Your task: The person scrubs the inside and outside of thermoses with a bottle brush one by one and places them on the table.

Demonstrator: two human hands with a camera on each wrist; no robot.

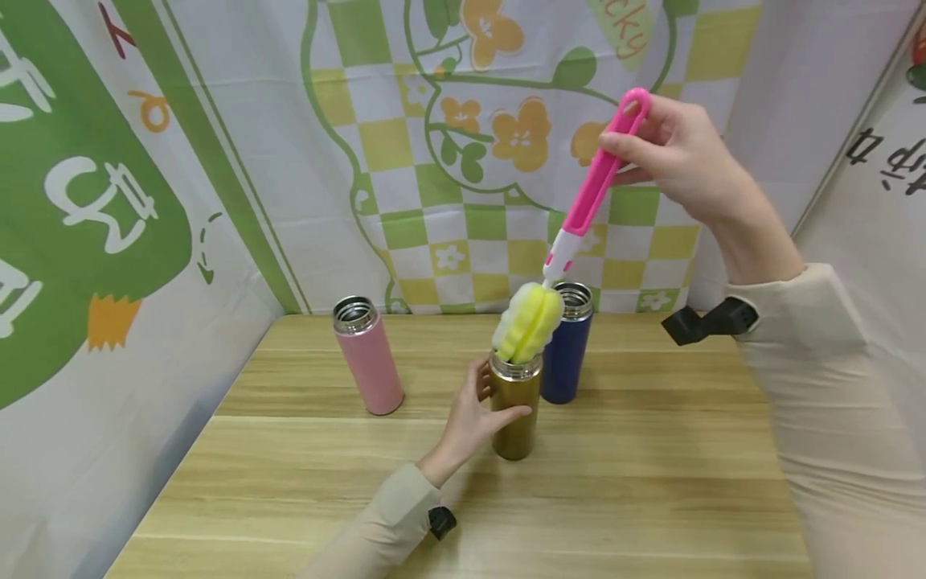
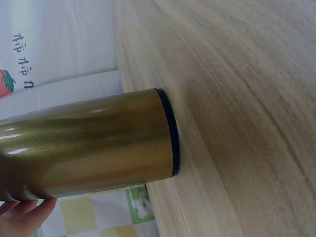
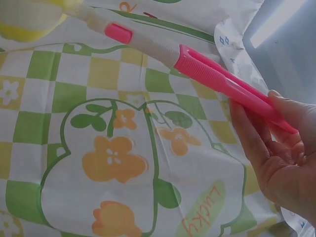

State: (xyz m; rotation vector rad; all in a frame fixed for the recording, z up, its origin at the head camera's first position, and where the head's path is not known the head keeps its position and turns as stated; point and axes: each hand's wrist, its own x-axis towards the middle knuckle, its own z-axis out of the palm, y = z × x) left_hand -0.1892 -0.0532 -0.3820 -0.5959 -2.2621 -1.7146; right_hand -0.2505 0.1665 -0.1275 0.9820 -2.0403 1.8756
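My left hand (image 1: 473, 414) grips a gold bottle (image 1: 515, 418) that stands upright and uncapped on the table. In the left wrist view, the gold bottle's (image 2: 94, 143) dark base meets the wood, and a few fingertips show at its side. Up high on the right, my right hand (image 1: 676, 149) pinches the pink handle of a bottle brush (image 1: 596, 189). The brush slants down to a yellow and white sponge head (image 1: 531, 318), whose lower end is right at the gold bottle's mouth. In the right wrist view, thumb and fingers hold the handle (image 3: 232, 86) near its end.
A pink bottle (image 1: 372, 362) stands open at the left. Just behind the gold bottle is a dark blue bottle (image 1: 567, 354), also open and partly covered by the sponge. A patterned cloth (image 1: 448, 217) hangs along the back edge of the wooden table (image 1: 651, 474).
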